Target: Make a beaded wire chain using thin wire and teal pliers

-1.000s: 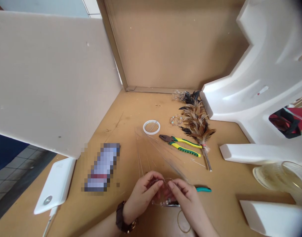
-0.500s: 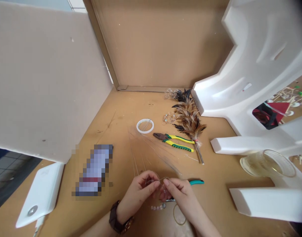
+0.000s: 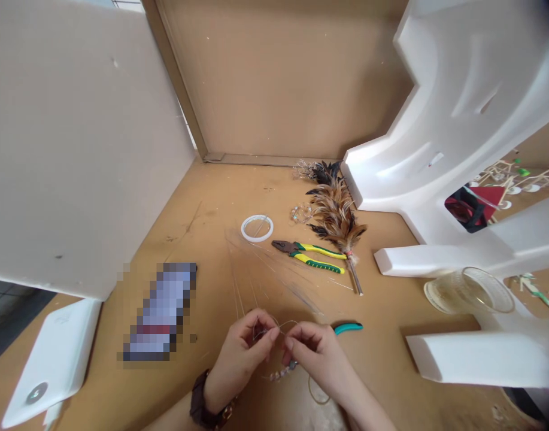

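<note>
The person's left hand [image 3: 249, 344] and right hand [image 3: 312, 347] are close together over the surface [image 3: 211, 293], each grip pinching part of a thin wire [image 3: 288, 324] between thumb and forefinger. Clear beads [image 3: 281, 373] sit just below the hands, and the yellow-green pliers [image 3: 308, 257] lie beyond them, beside the feather duster [image 3: 339, 215].

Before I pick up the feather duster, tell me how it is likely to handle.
The feather duster looks light for its size, being mostly feathers. Its bare stick seems stiff, as it lies straight. The feathers would probably bend and splay if squeezed, since they stand out loosely.
</note>
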Demonstrator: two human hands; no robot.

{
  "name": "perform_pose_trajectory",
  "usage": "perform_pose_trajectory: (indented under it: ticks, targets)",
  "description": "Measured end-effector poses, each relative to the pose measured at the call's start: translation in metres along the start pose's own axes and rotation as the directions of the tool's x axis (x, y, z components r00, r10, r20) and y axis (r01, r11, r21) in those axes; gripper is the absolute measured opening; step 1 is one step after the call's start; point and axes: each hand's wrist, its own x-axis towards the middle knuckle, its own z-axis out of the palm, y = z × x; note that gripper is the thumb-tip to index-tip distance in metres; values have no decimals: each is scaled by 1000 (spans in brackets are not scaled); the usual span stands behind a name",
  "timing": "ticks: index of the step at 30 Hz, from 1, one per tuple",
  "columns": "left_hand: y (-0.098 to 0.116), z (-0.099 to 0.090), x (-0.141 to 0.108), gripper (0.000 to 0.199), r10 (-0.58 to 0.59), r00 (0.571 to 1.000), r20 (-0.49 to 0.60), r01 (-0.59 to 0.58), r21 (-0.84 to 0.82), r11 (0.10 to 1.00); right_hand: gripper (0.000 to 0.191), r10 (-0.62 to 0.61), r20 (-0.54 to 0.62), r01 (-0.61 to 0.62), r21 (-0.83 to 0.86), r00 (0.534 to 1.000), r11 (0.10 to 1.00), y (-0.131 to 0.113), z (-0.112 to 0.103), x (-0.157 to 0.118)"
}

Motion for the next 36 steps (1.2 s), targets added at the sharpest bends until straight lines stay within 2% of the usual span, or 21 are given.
perform_pose_trajectory:
  ticks: [2, 4, 6, 8, 9, 10, 12, 14, 16, 19, 21, 23, 26, 36]
  targets:
    - [0, -4, -3, 24, -41, 990, 135, 50, -65, 997, 31, -43, -8, 44, 46, 999, 998, 1, -5, -3]
    - [2, -7, -7, 27, -108, 939, 327, 158, -132, 979, 42, -117, -111, 134, 161, 987, 978, 1, -12, -5]
    - [5, -9, -12, 30, -177, 847, 502, 281, -138, 950, 49, -172, -324, 270, 289, 930, 918, 0, -19, -7]
    - [11, -9, -17, 31, -231, 742, 630, 341, -57, 938, 49, -171, -516, 392, 356, 839, 848, -2, -25, -7]
    - [14, -7, -19, 31, -246, 701, 670, 331, 0, 944, 48, -163, -577, 428, 361, 801, 829, -4, -27, -6]
    - [16, -6, -20, 31, -243, 681, 691, 283, 58, 957, 47, -156, -610, 443, 353, 777, 824, -4, -28, -6]
    - [21, -3, -20, 34, -238, 671, 703, 216, 123, 969, 45, -146, -629, 401, 286, 764, 870, -5, -28, -5]
    - [21, -2, -18, 36, -233, 689, 686, 185, 144, 972, 37, -183, -603, 299, 98, 777, 949, -2, -26, -3]
    - [19, -2, -15, 37, -218, 724, 655, 164, 144, 976, 25, -293, -535, 221, -195, 792, 956, 3, -24, 0]
    - [14, -3, -12, 39, -203, 766, 609, 149, 139, 979, 16, -456, -372, 186, -573, 808, 798, 12, -22, 6]
    - [12, -2, -11, 38, -208, 787, 581, 163, 130, 978, 17, -475, -290, 141, -716, 831, 684, 17, -22, 10]
    - [10, -1, -12, 37, -201, 805, 559, 162, 119, 980, 18, -463, -253, 82, -803, 850, 590, 20, -22, 13]
    - [8, 1, -13, 34, -189, 810, 554, 145, 124, 982, 17, -447, -250, 13, -862, 859, 507, 22, -22, 14]
    - [5, 4, -13, 32, -163, 830, 534, 108, 132, 985, 22, -403, -239, -82, -926, 884, 369, 24, -19, 14]
